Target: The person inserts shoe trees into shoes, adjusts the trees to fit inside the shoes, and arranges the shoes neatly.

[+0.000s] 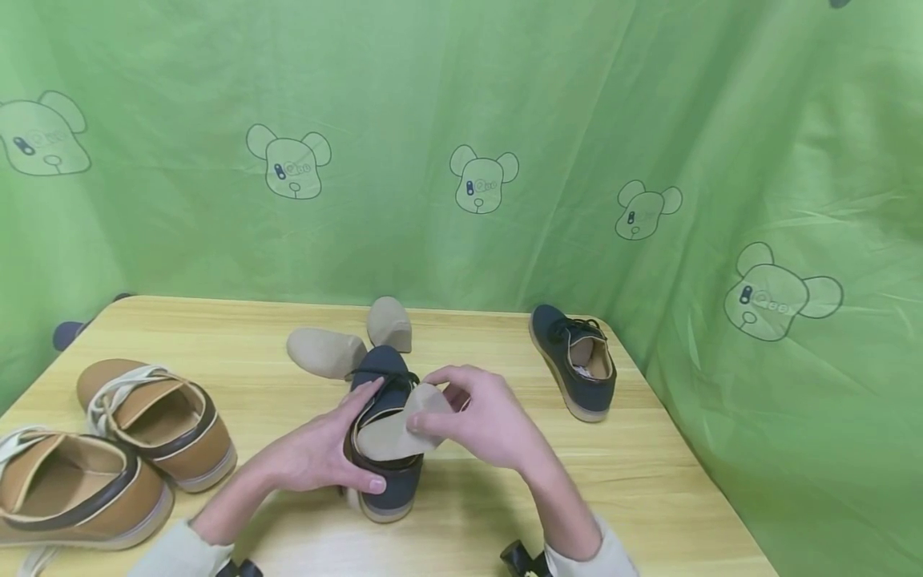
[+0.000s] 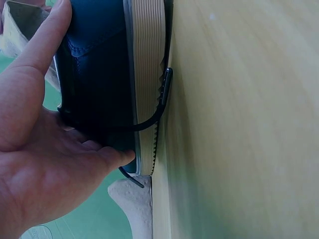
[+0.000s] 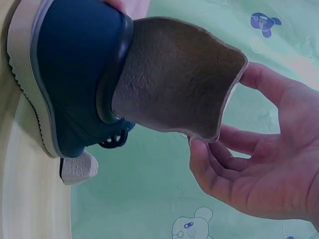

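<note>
In the head view a navy lace-up shoe (image 1: 392, 490) stands on the table, toe pointing away. My left hand (image 1: 317, 453) grips it from the left, thumb at the heel and fingers along the side. The left wrist view shows this hand against the dark upper (image 2: 99, 69) and ribbed sole. Between fingers and thumb, my right hand (image 1: 490, 417) pinches the edge of a beige moulded shoe insert (image 1: 385, 437). One end of the insert lies in the shoe opening; the rest sticks out, its hollow side showing in the right wrist view (image 3: 174, 79).
Two more beige inserts (image 1: 328, 353) lie just beyond the shoe's toe. The other navy shoe (image 1: 587, 393) stands at the back right. Two tan shoes (image 1: 205, 449) with pale laces are at the left. A green curtain (image 1: 404, 224) hangs behind the wooden table (image 1: 577, 497).
</note>
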`<state>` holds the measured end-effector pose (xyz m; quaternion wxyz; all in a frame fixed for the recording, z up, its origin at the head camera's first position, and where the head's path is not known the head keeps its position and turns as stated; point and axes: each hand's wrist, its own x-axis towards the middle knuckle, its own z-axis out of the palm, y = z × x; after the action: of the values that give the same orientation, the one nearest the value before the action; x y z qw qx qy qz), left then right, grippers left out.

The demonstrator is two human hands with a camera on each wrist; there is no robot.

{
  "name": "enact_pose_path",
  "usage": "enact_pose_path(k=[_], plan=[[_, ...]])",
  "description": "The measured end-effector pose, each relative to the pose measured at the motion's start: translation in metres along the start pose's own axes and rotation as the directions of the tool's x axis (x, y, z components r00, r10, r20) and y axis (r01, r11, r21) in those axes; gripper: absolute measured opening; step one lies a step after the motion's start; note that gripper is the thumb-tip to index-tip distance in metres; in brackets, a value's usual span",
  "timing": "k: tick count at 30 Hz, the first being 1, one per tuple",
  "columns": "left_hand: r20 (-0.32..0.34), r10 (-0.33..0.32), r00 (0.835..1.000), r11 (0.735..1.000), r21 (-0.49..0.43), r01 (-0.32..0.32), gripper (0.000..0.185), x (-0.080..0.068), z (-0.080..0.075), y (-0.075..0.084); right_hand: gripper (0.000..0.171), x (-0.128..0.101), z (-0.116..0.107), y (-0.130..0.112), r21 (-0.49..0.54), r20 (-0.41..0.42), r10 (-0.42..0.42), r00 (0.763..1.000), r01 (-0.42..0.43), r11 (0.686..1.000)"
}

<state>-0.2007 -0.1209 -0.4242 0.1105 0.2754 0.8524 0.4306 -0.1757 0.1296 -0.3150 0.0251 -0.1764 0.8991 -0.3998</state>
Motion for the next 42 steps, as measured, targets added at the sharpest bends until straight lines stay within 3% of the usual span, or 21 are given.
enact_pose_path(k=[21, 42], plan=[[-0.002, -0.007, 1.0, 1.0, -0.005, 0.007, 0.131, 0.001, 0.0, 0.0, 0.042, 0.006, 0.022, -0.011, -0.167, -0.075, 0.007, 0.997, -0.02, 0.986], [0.006, -0.023, 1.0, 1.0, -0.02, 0.024, 0.13, 0.0, -0.001, 0.0, 0.048, 0.022, 0.057, 0.002, -0.218, -0.075, 0.035, 0.997, -0.05, 0.975]])
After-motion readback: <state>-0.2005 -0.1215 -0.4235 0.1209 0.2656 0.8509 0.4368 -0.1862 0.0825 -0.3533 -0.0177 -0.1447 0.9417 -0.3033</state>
